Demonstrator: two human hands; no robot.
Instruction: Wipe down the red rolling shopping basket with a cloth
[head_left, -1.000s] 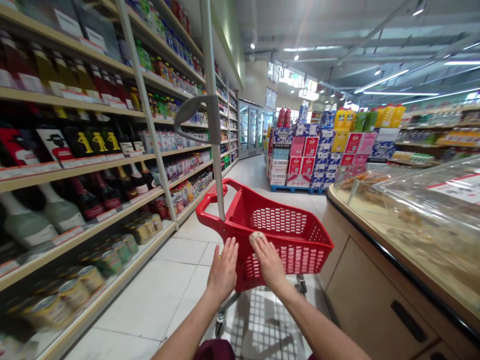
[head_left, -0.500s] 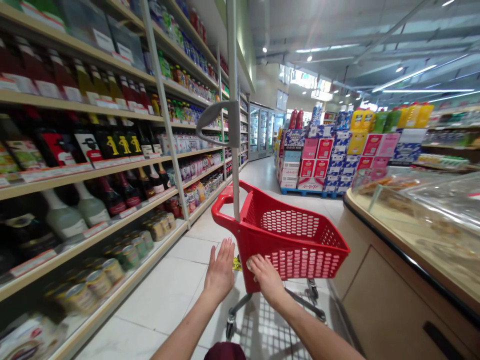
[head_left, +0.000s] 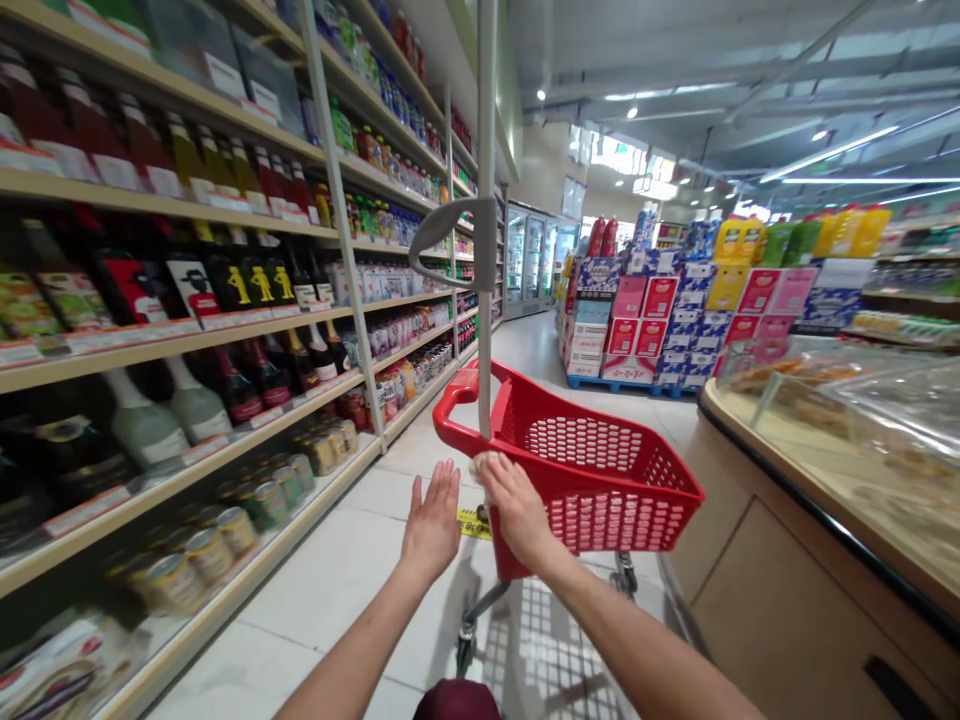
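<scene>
Cart (head_left: 600,482), red and plastic, lies straight ahead of the right hand (head_left: 516,505) and off to its right, its long axis running crosswise: the handle (head_left: 454,428) end sits ahead of the hands, roughly over the space between them, while the basket's nose reaches well out to the right. The right hand is clearly the nearer one. It lies over the cart's near side panel, close below the upright pole (head_left: 486,350), fingers together and nearly straight, holding a pale wad (head_left: 478,466), perhaps cloth, under the fingertips. Its palm side is hidden, so how firmly it presses cannot be told.

The left hand (head_left: 433,525) hangs to the left of the cart, fingers extended and the thumb slightly spread, with nothing visible in its grasp; it appears apart from the panel. Between the two hands, on the floor below, a yellow sticker (head_left: 472,523) shows. A caster (head_left: 466,640) stands below the hands, toward the wearer.

Ahead of the hands and above them, a grey grip (head_left: 486,245) is fixed to the pole. Bottle shelving (head_left: 360,250) runs along the left of the left hand, and a display counter (head_left: 757,580) flanks the right hand's side, well apart from it.
</scene>
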